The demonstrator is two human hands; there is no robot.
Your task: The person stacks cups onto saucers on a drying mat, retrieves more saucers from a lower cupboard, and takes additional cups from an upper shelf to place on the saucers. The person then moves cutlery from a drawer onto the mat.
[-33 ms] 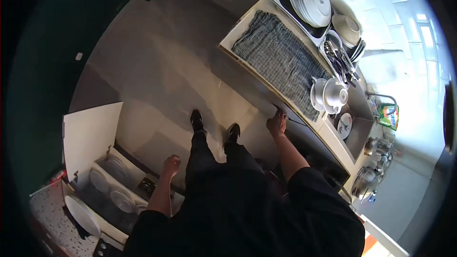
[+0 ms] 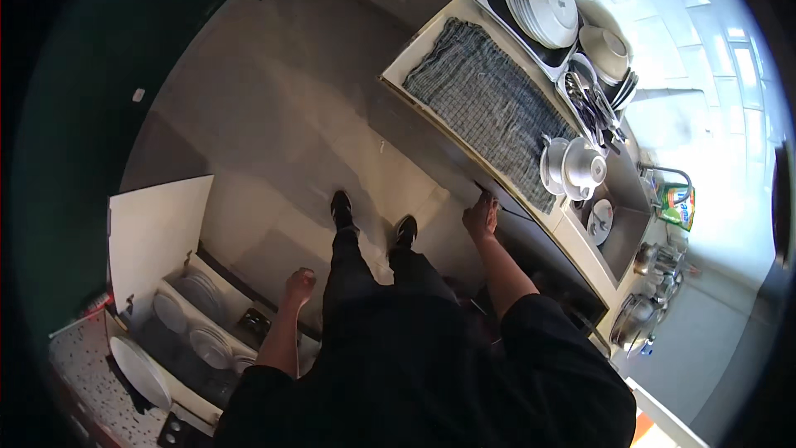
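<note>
My right hand (image 2: 481, 216) is at the dark front of the lower cabinet (image 2: 431, 145) under the counter on the right. Its fingers are curled at a door edge or handle there, partly hidden by the hand itself. My left hand (image 2: 300, 289) hangs to the left of my legs, loosely closed, with nothing visible in it. Nearest to it is an open cabinet (image 2: 236, 290) at the lower left, whose pale door (image 2: 157, 236) stands swung out. Inside are stacked plates (image 2: 211, 348) and bowls (image 2: 171, 314).
On the right counter lie a grey checked towel (image 2: 489, 91), stacked white plates (image 2: 549, 7), a cutlery holder (image 2: 590, 108) and cups with saucers (image 2: 583, 168). The sink (image 2: 626, 236) holds a white dish. Pots (image 2: 637, 319) stand beyond. A speckled countertop (image 2: 83, 365) is at lower left.
</note>
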